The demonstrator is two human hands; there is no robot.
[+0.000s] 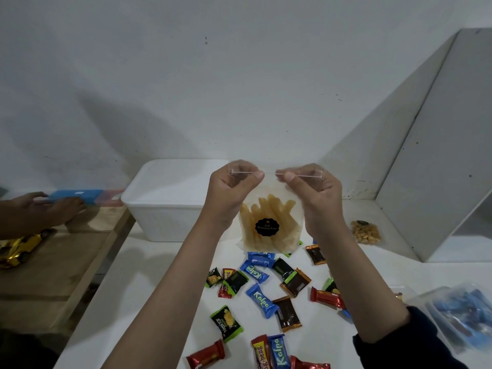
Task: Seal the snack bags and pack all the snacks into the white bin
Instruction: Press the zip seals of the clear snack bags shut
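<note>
Clear snack bag [270, 222], light, limp, slippery, hangs above counter [149, 275] beside white bin [165, 206]. We pinch zip strip: left hand [234, 187], right hand [311, 190], grip narrow. Sticks inside likely fragile.

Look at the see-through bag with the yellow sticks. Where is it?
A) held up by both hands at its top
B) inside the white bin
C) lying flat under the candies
A: the left hand and right hand pinch the top strip of the clear bag, lifted above the table.
</note>
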